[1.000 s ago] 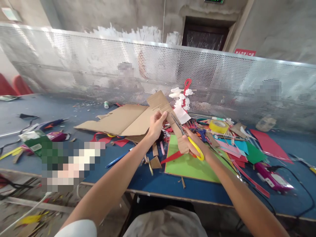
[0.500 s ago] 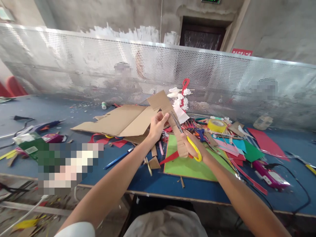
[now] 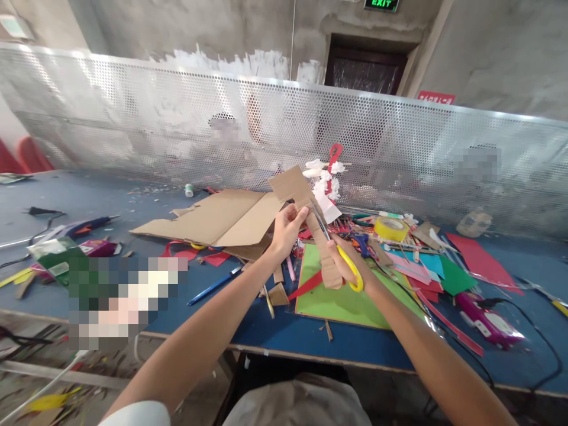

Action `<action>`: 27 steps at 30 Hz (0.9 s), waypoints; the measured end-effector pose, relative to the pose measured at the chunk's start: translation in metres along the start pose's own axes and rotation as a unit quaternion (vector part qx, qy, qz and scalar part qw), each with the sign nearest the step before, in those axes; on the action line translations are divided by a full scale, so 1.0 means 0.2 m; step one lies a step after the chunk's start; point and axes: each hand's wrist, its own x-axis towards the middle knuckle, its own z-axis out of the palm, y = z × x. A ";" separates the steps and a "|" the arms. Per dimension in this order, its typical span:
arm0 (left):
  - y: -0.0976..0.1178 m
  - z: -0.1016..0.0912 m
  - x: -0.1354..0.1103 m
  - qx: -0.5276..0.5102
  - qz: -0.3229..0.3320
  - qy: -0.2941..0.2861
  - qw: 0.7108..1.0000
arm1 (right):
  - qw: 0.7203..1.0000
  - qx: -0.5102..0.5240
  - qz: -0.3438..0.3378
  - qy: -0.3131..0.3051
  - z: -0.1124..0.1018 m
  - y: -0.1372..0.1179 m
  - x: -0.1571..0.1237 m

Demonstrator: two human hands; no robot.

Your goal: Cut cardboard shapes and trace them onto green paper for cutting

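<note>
My left hand (image 3: 285, 229) pinches a brown cardboard piece (image 3: 293, 184) and holds it up above the blue table (image 3: 284, 328). My right hand (image 3: 347, 264) grips yellow-handled scissors (image 3: 344, 262). Their blades sit in the cardboard just right of my left thumb. A narrow cardboard strip (image 3: 327, 260) hangs down from the cut, in front of my right hand. Below both hands lies a green sheet (image 3: 341, 302).
A large flat cardboard sheet (image 3: 208, 218) lies behind my left hand. A yellow tape roll (image 3: 390, 228), coloured paper (image 3: 448, 269), a glue gun (image 3: 483, 313) and cables crowd the right side. A perforated metal screen (image 3: 177, 130) borders the table's far edge. Pens and scraps lie left.
The scissor blades have moved further up into the cardboard toward my left hand. The hanging strip has grown a little longer.
</note>
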 end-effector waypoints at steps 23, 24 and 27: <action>-0.03 0.04 -0.03 0.005 -0.019 -0.029 0.999 | 0.998 -0.046 0.034 0.033 -0.01 0.05 0.00; -0.04 0.04 -0.03 0.003 -0.021 -0.029 0.999 | 0.998 -0.047 0.032 0.034 0.00 0.06 0.00; -0.04 0.04 -0.03 0.002 -0.023 -0.021 1.000 | 0.997 -0.054 0.033 0.034 0.00 0.07 0.00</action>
